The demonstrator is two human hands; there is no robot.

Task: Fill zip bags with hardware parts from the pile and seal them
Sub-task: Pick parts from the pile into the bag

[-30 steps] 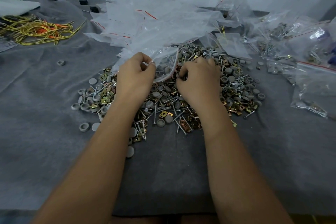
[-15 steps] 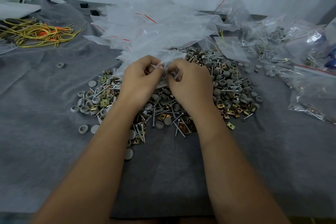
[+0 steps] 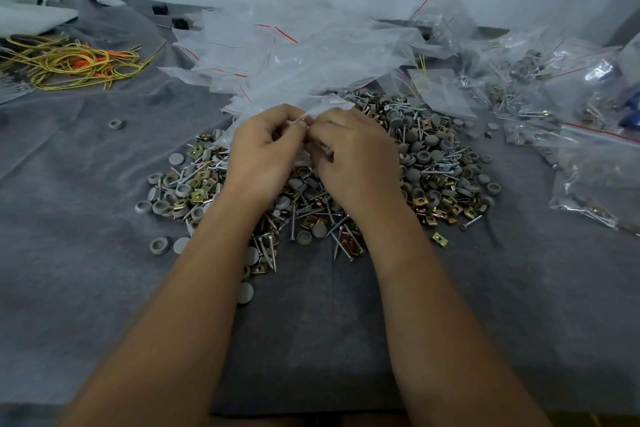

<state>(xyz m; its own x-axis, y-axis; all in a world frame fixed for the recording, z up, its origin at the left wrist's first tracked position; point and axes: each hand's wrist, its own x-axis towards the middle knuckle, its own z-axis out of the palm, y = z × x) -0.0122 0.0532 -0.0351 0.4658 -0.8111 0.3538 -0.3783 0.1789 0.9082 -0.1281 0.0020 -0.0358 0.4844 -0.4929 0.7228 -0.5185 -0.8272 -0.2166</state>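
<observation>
**Both hands pinch one zip bag over the parts pile**

While the pile of hardware parts (image 3: 426,163) lies on the grey-covered bench (image 3: 104,253), the left hand (image 3: 263,149) and right hand (image 3: 356,156) meet above it, fingers curled, pinching a clear zip bag (image 3: 329,104) at its edge. Empty bags (image 3: 294,55) are heaped just behind; filled bags (image 3: 595,163) lie to the right.

No lettering, label, brand mark or number is legible anywhere in view; the clear zip bags (image 3: 311,55) carry only plain red seal lines; the filled bags (image 3: 588,156) at right show no print; the hardware pile (image 3: 433,163) and the grey cloth (image 3: 104,253) bear no readable marks.
</observation>
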